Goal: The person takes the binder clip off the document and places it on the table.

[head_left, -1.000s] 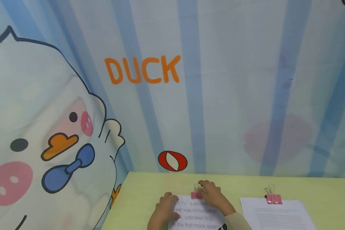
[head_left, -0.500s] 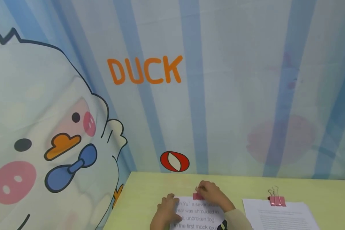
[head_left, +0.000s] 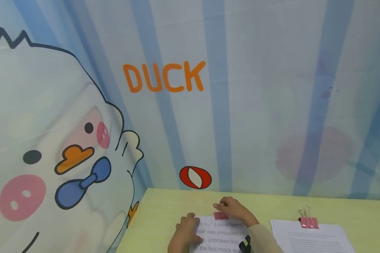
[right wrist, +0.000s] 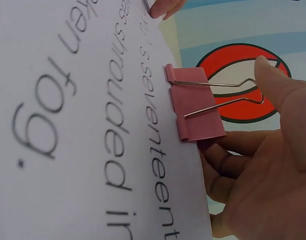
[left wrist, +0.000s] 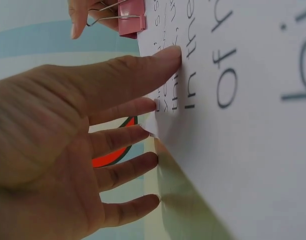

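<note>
A pink binder clip (head_left: 221, 215) grips the top edge of a sheet or stack of large-print paper (head_left: 220, 237). My right hand (head_left: 234, 209) is at this clip. In the right wrist view its thumb (right wrist: 280, 85) stands beside the wire handles, with the other fingers behind the clip (right wrist: 197, 100); the thumb looks spread away from the handles. Over the paper's left edge lies my left hand (head_left: 185, 230). The left wrist view has its thumb (left wrist: 165, 57) resting on the printed face, while the other fingers reach out fairly straight along the edge.
To the right lies a second set of printed pages (head_left: 313, 239), held by another pink binder clip (head_left: 308, 222) with raised wire handles. Both are on a pale yellow table (head_left: 164, 200). A printed duck curtain (head_left: 256, 105) hangs behind the table.
My right hand came onto the clip's handles, and its thumb has since spread out leftward. My left hand keeps its place on the paper. The whole view has shifted slightly.
</note>
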`<action>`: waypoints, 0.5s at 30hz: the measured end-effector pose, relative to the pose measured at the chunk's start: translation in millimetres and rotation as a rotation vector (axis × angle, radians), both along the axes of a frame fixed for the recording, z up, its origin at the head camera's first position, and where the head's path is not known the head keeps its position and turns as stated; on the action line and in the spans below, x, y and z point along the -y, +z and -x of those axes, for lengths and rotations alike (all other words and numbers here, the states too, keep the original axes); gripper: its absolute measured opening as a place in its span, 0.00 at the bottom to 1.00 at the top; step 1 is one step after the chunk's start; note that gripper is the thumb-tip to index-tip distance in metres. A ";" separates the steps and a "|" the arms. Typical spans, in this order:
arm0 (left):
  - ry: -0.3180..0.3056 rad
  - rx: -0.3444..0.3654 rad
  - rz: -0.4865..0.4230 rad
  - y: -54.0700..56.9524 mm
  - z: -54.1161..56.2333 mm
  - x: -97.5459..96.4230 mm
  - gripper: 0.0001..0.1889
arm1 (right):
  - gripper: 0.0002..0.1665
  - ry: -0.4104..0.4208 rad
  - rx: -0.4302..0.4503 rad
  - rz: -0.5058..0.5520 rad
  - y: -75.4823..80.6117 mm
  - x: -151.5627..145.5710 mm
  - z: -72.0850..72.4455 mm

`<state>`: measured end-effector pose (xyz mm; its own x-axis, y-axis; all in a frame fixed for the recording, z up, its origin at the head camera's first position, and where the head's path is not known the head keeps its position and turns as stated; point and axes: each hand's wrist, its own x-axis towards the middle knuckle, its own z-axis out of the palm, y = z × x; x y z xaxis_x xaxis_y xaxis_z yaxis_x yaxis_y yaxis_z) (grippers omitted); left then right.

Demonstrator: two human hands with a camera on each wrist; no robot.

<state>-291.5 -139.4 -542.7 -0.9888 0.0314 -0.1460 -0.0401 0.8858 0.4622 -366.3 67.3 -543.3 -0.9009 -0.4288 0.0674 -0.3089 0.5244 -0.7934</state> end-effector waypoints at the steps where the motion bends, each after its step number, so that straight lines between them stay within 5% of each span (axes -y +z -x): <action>1: -0.004 0.000 0.004 0.1 0.2 -0.1 0.31 | 0.25 0.011 -0.001 0.004 0.3 -0.2 0.9; 15: -0.022 -0.019 0.038 -1.2 1.1 0.7 0.30 | 0.14 0.023 -0.003 0.013 5.3 0.8 2.8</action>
